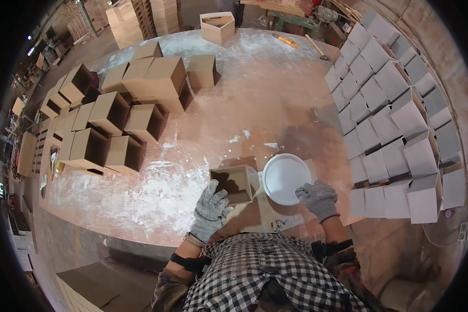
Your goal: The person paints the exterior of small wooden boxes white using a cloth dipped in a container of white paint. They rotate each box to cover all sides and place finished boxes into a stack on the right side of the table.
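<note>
Open brown box (235, 183) at nine o'clock from white tub (286, 178). Left hand (210, 212) grasps the box's eight o'clock edge, probably for steadiness. Right hand (319, 200): fingers curled at tub's four o'clock; grasp, can't tell.

Speckled grey knit gloves (205, 221) cover the left hand (210, 209) and the right hand (317, 200), fingers (211, 190) included. Behind the fingers, black bands (190, 263) circle the forearms (336, 231); farther back come camouflage-patterned sleeves (170, 287), with a black-and-white checked garment (260, 268) between them.
</note>
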A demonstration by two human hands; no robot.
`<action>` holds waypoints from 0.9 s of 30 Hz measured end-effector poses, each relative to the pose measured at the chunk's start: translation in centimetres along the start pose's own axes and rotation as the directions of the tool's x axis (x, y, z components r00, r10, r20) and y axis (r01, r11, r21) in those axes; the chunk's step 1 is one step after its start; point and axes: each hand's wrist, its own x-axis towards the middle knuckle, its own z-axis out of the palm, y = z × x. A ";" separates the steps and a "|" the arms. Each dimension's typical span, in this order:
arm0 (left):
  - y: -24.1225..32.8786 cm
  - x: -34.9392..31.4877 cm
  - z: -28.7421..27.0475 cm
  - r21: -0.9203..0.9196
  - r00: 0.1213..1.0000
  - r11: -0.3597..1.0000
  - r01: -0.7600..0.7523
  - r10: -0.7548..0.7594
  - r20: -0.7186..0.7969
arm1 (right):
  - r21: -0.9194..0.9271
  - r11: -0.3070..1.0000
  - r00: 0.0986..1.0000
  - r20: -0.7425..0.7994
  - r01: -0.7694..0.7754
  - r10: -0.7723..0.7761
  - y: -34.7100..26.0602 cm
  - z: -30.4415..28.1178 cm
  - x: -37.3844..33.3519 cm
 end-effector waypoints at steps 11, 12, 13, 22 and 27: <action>0.3 0.1 0.1 0.017 1.000 1.000 0.014 -0.014 -0.003 | 0.014 0.999 0.971 -0.236 0.040 -0.036 2.0 4.0 -5.1; 0.3 0.2 0.0 0.023 1.000 1.000 0.004 -0.004 0.011 | 0.079 0.995 0.955 -0.296 0.061 -0.035 2.1 3.7 -5.3; 0.4 0.3 -0.5 0.031 1.000 0.999 0.007 -0.007 0.007 | 0.079 0.994 0.953 -0.301 0.069 -0.043 1.6 2.6 -5.1; 0.5 0.4 -1.3 0.056 0.996 0.998 0.012 -0.017 0.084 | -0.116 0.881 0.634 -0.653 0.458 -0.415 -3.7 -1.5 0.2; 0.2 -0.6 -0.3 -0.006 1.000 1.000 0.028 -0.028 -0.008 | -0.066 0.865 0.706 -0.549 0.498 -0.448 -6.8 -2.1 5.9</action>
